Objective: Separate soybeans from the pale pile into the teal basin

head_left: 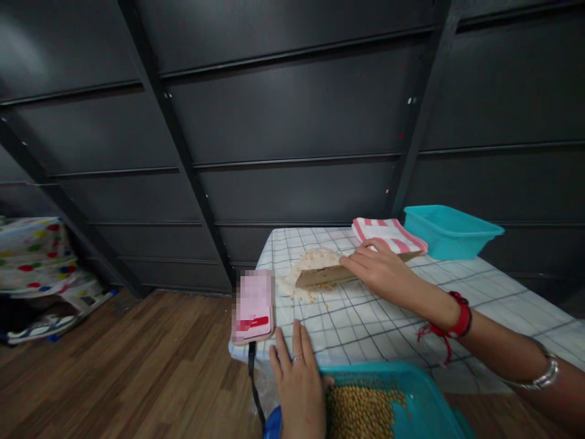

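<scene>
My right hand (377,268) is closed on the upper edge of a flat brown cardboard piece (320,278), which stands on edge on the cloth. Its left end meets a pale heap of flour-like powder (317,258) with scattered yellowish beans (325,286). At the bottom, my left hand (299,378) has its fingers stretched out over the table's near edge. The thumb lies by the left side of a turquoise basin (429,396) holding many round tan beans (361,410). The hand hides that side of the basin.
A pink phone-like object (254,305) with a black strap (253,378) lies at the left edge of the checked tablecloth (356,326). Farther back are a folded red-and-white striped cloth (379,231) and another turquoise basin (457,241). Dark metal panels (292,110) rise behind the table.
</scene>
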Demonstrator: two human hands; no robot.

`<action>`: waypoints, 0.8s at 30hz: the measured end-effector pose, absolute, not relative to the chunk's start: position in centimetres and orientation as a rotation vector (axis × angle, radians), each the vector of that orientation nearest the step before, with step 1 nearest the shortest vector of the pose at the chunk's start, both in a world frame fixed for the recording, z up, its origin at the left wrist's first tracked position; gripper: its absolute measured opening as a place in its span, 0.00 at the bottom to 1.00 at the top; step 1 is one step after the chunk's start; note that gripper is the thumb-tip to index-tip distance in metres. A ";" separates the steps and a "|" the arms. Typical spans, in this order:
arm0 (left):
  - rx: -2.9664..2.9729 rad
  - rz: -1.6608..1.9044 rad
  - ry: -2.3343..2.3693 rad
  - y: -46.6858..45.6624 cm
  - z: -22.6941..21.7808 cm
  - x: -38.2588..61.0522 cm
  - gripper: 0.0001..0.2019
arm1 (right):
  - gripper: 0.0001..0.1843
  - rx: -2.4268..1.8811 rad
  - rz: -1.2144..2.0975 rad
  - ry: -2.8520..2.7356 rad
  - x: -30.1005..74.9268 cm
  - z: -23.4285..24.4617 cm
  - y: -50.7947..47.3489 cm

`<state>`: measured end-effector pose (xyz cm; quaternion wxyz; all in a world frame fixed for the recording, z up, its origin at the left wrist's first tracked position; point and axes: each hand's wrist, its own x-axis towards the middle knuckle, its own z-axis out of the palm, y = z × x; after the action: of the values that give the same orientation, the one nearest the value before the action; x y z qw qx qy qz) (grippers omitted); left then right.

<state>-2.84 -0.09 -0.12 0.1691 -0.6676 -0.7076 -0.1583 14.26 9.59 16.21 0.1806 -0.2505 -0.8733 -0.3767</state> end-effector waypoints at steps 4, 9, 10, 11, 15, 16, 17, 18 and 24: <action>-1.906 -0.453 -1.999 -0.1 -0.1 -2.9 0.36 | 0.15 -0.702 -1.026 -2.461 14.6 15.9 8.8; -1.902 -0.423 -1.979 -0.1 -0.2 -2.9 0.37 | 0.15 -0.714 -0.932 -2.483 15.5 16.2 7.8; -1.898 -0.419 -1.977 -0.1 -0.2 -2.9 0.37 | 0.16 -0.715 -0.924 -2.478 15.7 16.3 7.6; -1.893 -0.414 -1.976 -0.1 -0.2 -2.9 0.37 | 0.16 -0.718 -0.923 -2.471 15.9 16.4 7.5; -1.893 -0.387 -1.976 -0.2 -0.1 -2.9 0.36 | 0.17 -0.742 -0.989 -2.426 16.1 16.7 7.1; -1.896 -0.377 -1.980 -0.2 -0.1 -3.0 0.37 | 0.16 -0.753 -1.024 -2.419 16.0 16.6 7.2; -1.899 -0.369 -1.984 -0.2 -0.1 -3.0 0.37 | 0.16 -0.764 -1.062 -2.419 16.0 16.6 7.2; -1.898 -0.363 -1.988 -0.2 -0.1 -3.0 0.38 | 0.16 -0.774 -1.097 -2.427 15.9 16.5 7.3; -1.893 -0.344 -1.973 -0.1 -0.2 -3.0 0.39 | 0.14 -0.747 -1.072 -2.486 16.2 15.5 6.8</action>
<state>-3.02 -0.14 -0.17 0.1916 -0.6741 -0.7028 -0.1225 16.16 6.79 15.49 0.1659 -0.2624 -0.8728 -0.3766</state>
